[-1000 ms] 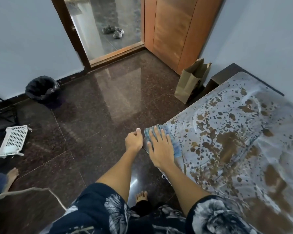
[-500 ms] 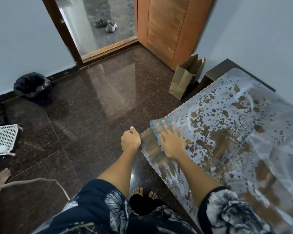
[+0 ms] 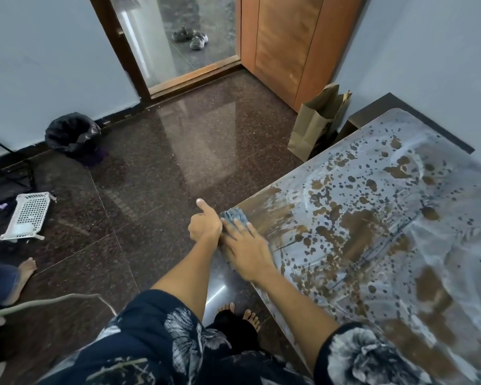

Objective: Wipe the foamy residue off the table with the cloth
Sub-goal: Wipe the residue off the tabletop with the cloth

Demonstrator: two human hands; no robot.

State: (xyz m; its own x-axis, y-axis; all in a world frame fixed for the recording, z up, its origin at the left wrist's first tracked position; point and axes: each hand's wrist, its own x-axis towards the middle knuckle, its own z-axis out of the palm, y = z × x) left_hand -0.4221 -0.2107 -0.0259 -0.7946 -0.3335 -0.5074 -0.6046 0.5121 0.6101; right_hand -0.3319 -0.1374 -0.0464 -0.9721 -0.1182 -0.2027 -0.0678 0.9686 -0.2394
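Note:
A brown table [image 3: 264,208] fills the right side, covered with white foamy residue [image 3: 442,245] broken by brown bare patches. My right hand [image 3: 246,250] lies flat, fingers spread, pressing a blue cloth [image 3: 233,215] onto the table's near left corner. Only the cloth's far end shows past my fingertips. My left hand [image 3: 204,225] sits just off the table's edge beside the cloth, loosely curled with the thumb raised, holding nothing. A wiped brown strip runs along the left edge beyond the cloth.
A brown paper bag [image 3: 317,126] stands on the floor against the table's far left side. A black bin [image 3: 71,137] and a white plastic basket [image 3: 28,215] sit on the dark floor at left. Another person's bare foot [image 3: 25,272] shows at the left edge.
My right hand slid the cloth away along the table's left edge, then back to the near corner, leaving a cleared brown strip. My left hand stayed off the edge.

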